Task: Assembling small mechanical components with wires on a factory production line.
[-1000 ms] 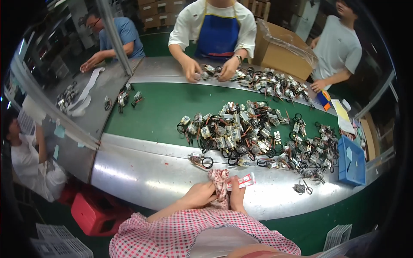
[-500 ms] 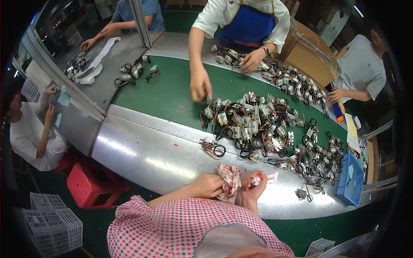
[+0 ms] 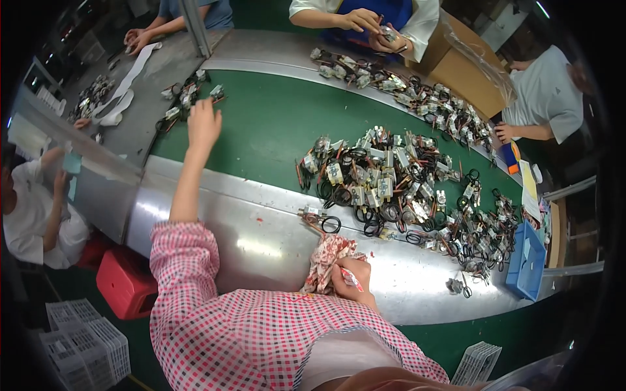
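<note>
My left hand [image 3: 205, 124] reaches far out over the green belt at the upper left. Its fingers are stretched toward a small wired component [image 3: 217, 92] with a whitish body; contact with it cannot be made out. In front of my body, my right hand [image 3: 357, 279] is closed around a slim red-and-white tube [image 3: 353, 278]. A crumpled, red-stained rag [image 3: 324, 260] lies bunched against that hand, above the metal ledge. Whether the right fingers also grip the rag is hidden.
Wired components [image 3: 385, 176] with black coiled cables lie heaped on the green belt [image 3: 261, 124]. One component [image 3: 321, 220] rests on the metal ledge [image 3: 248, 251]. A blue bin [image 3: 527, 264] stands at the right end. Across the belt a co-worker's hands [image 3: 375, 32] handle a part.
My left hand has left the rag and stretched to the upper left. My right hand, with the tube, has moved left against the rag. The co-worker opposite has drawn both hands back.
</note>
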`<move>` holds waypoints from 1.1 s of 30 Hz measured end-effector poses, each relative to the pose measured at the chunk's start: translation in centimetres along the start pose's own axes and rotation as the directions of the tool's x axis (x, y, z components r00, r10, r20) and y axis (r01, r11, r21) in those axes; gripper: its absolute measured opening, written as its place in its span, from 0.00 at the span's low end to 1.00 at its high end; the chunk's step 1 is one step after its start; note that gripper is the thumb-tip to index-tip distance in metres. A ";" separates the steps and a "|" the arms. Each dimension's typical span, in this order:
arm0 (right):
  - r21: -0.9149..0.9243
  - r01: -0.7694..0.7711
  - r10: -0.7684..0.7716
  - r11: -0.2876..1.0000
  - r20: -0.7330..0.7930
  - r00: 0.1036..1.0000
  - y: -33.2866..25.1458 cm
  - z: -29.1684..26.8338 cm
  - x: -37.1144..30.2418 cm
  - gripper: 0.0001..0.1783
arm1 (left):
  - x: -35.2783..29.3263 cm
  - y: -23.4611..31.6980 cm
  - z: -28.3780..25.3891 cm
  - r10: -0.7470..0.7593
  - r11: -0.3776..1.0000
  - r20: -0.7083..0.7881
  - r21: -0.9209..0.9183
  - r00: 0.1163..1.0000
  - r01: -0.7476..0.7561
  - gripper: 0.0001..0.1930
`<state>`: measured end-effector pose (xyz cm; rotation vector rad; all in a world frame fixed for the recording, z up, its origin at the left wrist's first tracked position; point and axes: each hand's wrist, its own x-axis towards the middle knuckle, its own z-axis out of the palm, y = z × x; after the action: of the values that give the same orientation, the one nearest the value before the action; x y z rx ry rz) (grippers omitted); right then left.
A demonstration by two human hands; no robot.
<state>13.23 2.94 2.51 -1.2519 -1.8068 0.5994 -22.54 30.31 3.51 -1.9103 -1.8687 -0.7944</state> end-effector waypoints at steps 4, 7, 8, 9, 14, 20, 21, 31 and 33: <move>0.000 0.053 -0.053 0.999 -0.024 0.998 0.1 -0.2 -0.2 0.03 | 3.1 -2.6 6.7 -0.050 0.982 -0.059 0.179 0.997 0.060 0.24; 0.075 -0.029 0.033 0.997 -0.056 0.998 -0.3 -0.4 0.0 0.03 | 4.6 -3.1 8.3 -0.171 0.970 0.204 0.207 0.964 0.129 0.24; 0.125 -0.072 0.078 0.990 -0.052 0.996 -0.5 -0.4 -0.3 0.04 | 4.7 -3.5 8.4 -0.243 0.961 0.328 0.211 0.913 0.180 0.23; 0.155 -0.030 0.050 0.987 -0.127 0.991 0.4 0.0 -1.1 0.03 | 3.9 -4.0 8.5 -0.163 0.969 0.226 0.217 0.960 0.113 0.21; 0.629 -0.048 0.385 0.776 -0.413 0.825 -0.3 -2.8 2.0 0.09 | 2.4 5.3 0.7 -0.267 0.406 0.324 -0.816 0.908 0.411 0.21; 0.398 0.468 -0.008 0.789 -0.755 0.656 -7.6 -8.2 11.6 0.13 | -3.5 20.0 -12.8 0.069 0.144 0.269 -0.956 0.961 0.257 0.22; 0.392 0.543 -0.035 0.743 -0.787 0.616 -9.6 -8.6 12.5 0.14 | -4.4 21.7 -14.5 0.114 0.163 0.193 -0.971 0.975 0.174 0.21; 0.263 0.725 -0.191 0.637 -0.857 0.479 -13.4 -7.5 12.0 0.15 | -9.3 27.1 -20.0 0.376 -0.149 0.196 -0.952 0.906 0.268 0.26; 0.190 0.702 -0.261 0.686 -0.837 0.481 -13.1 -7.3 11.8 0.14 | -9.4 27.0 -20.4 0.367 -0.183 0.238 -0.929 0.899 0.321 0.26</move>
<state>10.76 8.13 20.63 -0.3906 -1.0532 0.1183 1.42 8.64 17.29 -3.1926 -1.0689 -2.7062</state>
